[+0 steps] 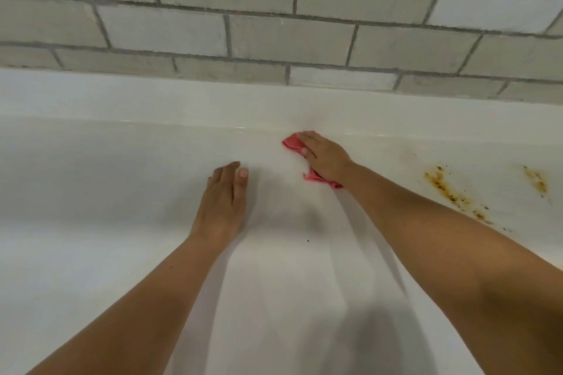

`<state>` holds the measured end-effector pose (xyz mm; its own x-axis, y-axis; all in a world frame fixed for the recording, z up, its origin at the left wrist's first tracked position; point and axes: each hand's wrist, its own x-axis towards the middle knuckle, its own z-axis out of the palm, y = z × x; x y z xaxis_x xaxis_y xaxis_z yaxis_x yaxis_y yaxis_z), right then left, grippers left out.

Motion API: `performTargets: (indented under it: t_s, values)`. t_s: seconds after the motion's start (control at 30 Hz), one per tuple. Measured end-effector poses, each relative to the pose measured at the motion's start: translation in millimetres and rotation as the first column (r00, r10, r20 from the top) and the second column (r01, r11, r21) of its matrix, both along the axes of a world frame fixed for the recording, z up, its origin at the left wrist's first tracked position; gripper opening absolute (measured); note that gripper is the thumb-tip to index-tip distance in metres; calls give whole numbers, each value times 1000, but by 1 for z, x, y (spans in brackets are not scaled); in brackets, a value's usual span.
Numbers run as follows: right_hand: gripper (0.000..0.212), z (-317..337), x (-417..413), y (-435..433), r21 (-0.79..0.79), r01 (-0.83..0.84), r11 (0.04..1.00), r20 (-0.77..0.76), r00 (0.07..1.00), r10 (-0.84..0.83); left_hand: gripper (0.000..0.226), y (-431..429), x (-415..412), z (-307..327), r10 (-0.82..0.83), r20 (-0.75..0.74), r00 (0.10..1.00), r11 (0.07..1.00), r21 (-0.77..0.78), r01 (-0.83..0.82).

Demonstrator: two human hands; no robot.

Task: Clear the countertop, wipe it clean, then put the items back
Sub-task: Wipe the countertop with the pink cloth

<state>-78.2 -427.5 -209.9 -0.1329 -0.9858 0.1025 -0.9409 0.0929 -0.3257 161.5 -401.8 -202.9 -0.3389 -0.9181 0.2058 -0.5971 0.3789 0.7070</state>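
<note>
Flat-fingered, our right hand [324,157] presses the pink cloth [291,143]; the brown stain [451,192] lies to its right; our left hand [222,201] rests flat.

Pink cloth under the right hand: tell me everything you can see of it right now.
The pink cloth looks like thin, soft fabric, crumpled rather than folded. It lies on the white countertop near its raised back edge. The right hand presses flat on it, hiding its middle; only a bunched end past the fingertips and a ragged corner by the wrist show. It sits apart from the brown stains further right.
</note>
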Motion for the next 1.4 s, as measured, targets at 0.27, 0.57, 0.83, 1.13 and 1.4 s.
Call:
performTargets:
  t_s: [0.27,0.57,0.83,1.13,1.4]
  values:
    - [47,4,80,178,-136,-475,869,100,866,489,42,3,4,5,5,-81,997,999,36,-2]
    - [34,36,-25,87,-249,12,968,303,951,66,45,0,1,1,30,-70,997,998,50,-26]
    - [33,7,-74,19,-165,360,918,16,932,-362,45,1,0,-2,28,-91,995,1000,7,-28]
    - [36,7,-5,-25,-99,-30,995,-74,997,22,44,2,-4,0,70,-60,996,998,-3,-70]
    - [43,6,-51,44,-37,-5,999,-38,999,4,39,6,-2,4,73,-82,994,997,11,-73]
